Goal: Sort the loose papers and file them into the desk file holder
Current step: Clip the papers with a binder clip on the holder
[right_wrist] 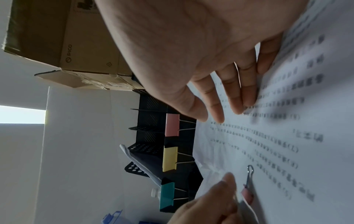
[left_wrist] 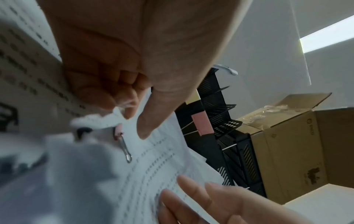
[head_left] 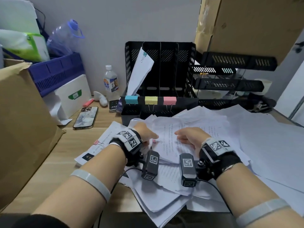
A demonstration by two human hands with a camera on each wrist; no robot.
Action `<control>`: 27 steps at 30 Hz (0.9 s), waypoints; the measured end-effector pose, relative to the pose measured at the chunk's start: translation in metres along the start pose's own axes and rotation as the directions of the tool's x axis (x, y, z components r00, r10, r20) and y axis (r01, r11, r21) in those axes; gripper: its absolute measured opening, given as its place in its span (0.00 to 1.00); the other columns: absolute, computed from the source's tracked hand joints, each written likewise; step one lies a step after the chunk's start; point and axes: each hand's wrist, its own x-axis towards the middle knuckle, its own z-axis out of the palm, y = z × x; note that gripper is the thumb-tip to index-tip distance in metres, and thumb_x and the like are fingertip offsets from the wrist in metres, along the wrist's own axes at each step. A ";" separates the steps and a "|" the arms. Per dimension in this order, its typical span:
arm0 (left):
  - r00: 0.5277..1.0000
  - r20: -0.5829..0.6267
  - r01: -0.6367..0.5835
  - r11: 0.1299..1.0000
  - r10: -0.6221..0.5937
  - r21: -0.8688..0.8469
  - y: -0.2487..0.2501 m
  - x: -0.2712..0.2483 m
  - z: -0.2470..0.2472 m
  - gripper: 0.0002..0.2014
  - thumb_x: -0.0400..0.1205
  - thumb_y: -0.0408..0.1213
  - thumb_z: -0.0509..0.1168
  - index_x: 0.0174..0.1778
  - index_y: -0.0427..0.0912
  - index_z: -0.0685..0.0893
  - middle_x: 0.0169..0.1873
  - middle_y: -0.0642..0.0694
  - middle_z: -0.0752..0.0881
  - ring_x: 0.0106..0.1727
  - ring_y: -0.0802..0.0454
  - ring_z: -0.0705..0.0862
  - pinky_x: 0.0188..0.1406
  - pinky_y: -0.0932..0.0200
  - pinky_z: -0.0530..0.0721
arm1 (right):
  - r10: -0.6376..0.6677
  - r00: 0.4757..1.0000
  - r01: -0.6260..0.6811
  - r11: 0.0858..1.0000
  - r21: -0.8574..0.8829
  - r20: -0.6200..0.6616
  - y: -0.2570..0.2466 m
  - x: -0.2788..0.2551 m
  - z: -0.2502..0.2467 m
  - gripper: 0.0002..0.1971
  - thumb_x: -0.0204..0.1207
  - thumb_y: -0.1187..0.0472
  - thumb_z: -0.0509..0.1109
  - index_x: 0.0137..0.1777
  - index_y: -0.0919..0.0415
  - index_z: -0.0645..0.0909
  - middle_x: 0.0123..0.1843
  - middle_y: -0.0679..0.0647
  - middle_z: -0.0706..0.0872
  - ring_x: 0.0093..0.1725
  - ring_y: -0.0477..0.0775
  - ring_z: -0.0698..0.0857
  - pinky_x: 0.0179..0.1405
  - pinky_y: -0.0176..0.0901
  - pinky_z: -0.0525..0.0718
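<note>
Left hand (head_left: 144, 134) seems to pinch the clipped sheets' (head_left: 169, 145) nine o'clock edge; right hand (head_left: 189, 137) presses flat, fingers relaxed. Lifting could drag neighbouring loose papers (head_left: 263, 145) off the table (head_left: 65, 145).

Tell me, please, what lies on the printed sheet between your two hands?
A small pink binder clip lies there, clipped at the printed sheet's edge beside the left hand; bare text runs on to the right hand. The head view shows it.
</note>
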 end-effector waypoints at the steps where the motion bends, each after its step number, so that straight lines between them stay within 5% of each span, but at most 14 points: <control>1: 1.000 0.000 0.003 0.999 -0.003 0.036 0.001 0.002 0.001 0.13 0.80 0.45 0.74 0.41 0.37 0.89 0.21 0.49 0.84 0.24 0.53 0.83 0.30 0.65 0.85 | 0.008 1.000 -0.008 1.000 -0.006 0.006 0.000 0.001 -0.002 0.20 0.78 0.60 0.72 0.68 0.69 0.82 0.58 0.63 0.91 0.49 0.54 0.85 0.46 0.46 0.85; 3: 1.000 0.009 0.009 0.997 -0.009 0.077 0.002 0.002 0.001 0.13 0.78 0.43 0.75 0.43 0.34 0.91 0.21 0.47 0.84 0.22 0.53 0.81 0.23 0.66 0.80 | 0.024 0.999 -0.024 1.000 -0.010 0.027 -0.001 0.003 -0.005 0.16 0.79 0.59 0.72 0.64 0.65 0.85 0.59 0.60 0.91 0.56 0.54 0.89 0.36 0.37 0.77; 5: 1.000 0.023 -0.016 0.993 0.013 0.119 0.001 0.002 -0.001 0.14 0.77 0.43 0.76 0.47 0.34 0.94 0.26 0.45 0.85 0.24 0.50 0.81 0.28 0.63 0.80 | 0.020 0.999 -0.020 1.000 -0.007 0.030 -0.001 0.005 -0.007 0.16 0.79 0.58 0.72 0.63 0.65 0.85 0.59 0.60 0.91 0.57 0.54 0.90 0.37 0.38 0.79; 8: 0.995 0.046 -0.093 0.993 0.090 0.073 -0.001 0.002 0.001 0.10 0.78 0.42 0.75 0.36 0.39 0.92 0.22 0.46 0.83 0.18 0.54 0.78 0.28 0.63 0.80 | -0.006 1.000 0.007 1.000 -0.030 0.021 -0.004 0.007 -0.006 0.17 0.78 0.57 0.71 0.62 0.66 0.86 0.55 0.59 0.92 0.55 0.57 0.90 0.40 0.42 0.81; 10: 0.988 0.022 -0.154 0.988 0.154 -0.031 -0.004 0.003 0.006 0.11 0.77 0.34 0.75 0.30 0.43 0.82 0.26 0.45 0.84 0.20 0.55 0.77 0.27 0.61 0.82 | -0.027 0.999 0.029 0.998 -0.058 0.032 -0.009 0.003 -0.006 0.16 0.80 0.58 0.68 0.62 0.67 0.84 0.54 0.58 0.89 0.53 0.57 0.87 0.39 0.42 0.77; 13: 0.965 -0.070 -0.261 0.949 0.253 -0.175 -0.007 -0.002 0.009 0.12 0.81 0.26 0.69 0.36 0.44 0.77 0.35 0.43 0.86 0.30 0.51 0.83 0.35 0.53 0.88 | -0.133 0.991 0.135 0.980 -0.146 0.017 -0.020 0.003 -0.009 0.15 0.81 0.60 0.67 0.65 0.63 0.82 0.58 0.56 0.84 0.58 0.56 0.82 0.60 0.52 0.79; 14: 0.951 -0.101 -0.306 0.935 0.292 -0.181 -0.008 -0.003 0.007 0.10 0.83 0.27 0.67 0.39 0.44 0.77 0.36 0.44 0.86 0.33 0.50 0.84 0.37 0.51 0.89 | -0.195 0.981 0.192 0.965 -0.179 0.000 -0.024 0.003 -0.012 0.17 0.80 0.61 0.67 0.68 0.59 0.81 0.62 0.54 0.83 0.59 0.55 0.81 0.64 0.52 0.80; 17: 0.910 -0.182 -0.404 0.892 0.372 -0.201 -0.008 -0.008 0.000 0.08 0.83 0.27 0.66 0.45 0.43 0.77 0.38 0.42 0.88 0.40 0.49 0.86 0.45 0.52 0.90 | -0.407 0.908 0.338 0.847 -0.409 -0.093 -0.038 0.002 -0.025 0.26 0.76 0.60 0.69 0.75 0.49 0.74 0.72 0.58 0.77 0.57 0.56 0.83 0.53 0.46 0.82; 20: 0.888 -0.244 -0.449 0.846 0.389 -0.287 -0.010 -0.009 -0.006 0.10 0.83 0.26 0.67 0.51 0.43 0.74 0.38 0.39 0.88 0.39 0.51 0.87 0.37 0.59 0.85 | -0.479 0.877 0.364 0.714 -0.598 -0.038 -0.049 -0.001 -0.039 0.29 0.75 0.55 0.69 0.77 0.42 0.72 0.77 0.54 0.74 0.56 0.57 0.84 0.53 0.48 0.83; 23: 0.893 -0.213 -0.448 0.815 0.396 -0.367 -0.010 -0.011 -0.010 0.10 0.85 0.29 0.66 0.59 0.42 0.74 0.44 0.43 0.91 0.44 0.51 0.92 0.40 0.59 0.87 | -0.421 0.907 0.307 0.652 -0.693 0.005 -0.055 -0.001 -0.052 0.17 0.74 0.50 0.70 0.64 0.40 0.81 0.62 0.48 0.87 0.55 0.54 0.86 0.59 0.51 0.84; 26: 0.890 -0.212 -0.456 0.794 0.404 -0.403 -0.011 -0.008 -0.010 0.09 0.84 0.30 0.68 0.58 0.42 0.81 0.49 0.43 0.92 0.52 0.45 0.92 0.55 0.48 0.90 | -0.360 0.932 0.290 0.676 -0.677 0.040 -0.054 -0.003 -0.061 0.04 0.78 0.53 0.71 0.50 0.48 0.85 0.45 0.48 0.84 0.40 0.50 0.83 0.30 0.37 0.77; 27: 0.889 -0.222 -0.457 0.785 0.399 -0.419 -0.011 -0.008 -0.009 0.08 0.82 0.31 0.70 0.57 0.42 0.84 0.49 0.42 0.93 0.54 0.43 0.92 0.59 0.45 0.89 | -0.351 0.935 0.287 0.675 -0.680 0.047 -0.051 -0.002 -0.063 0.06 0.79 0.54 0.71 0.45 0.55 0.86 0.40 0.49 0.81 0.35 0.50 0.79 0.26 0.37 0.73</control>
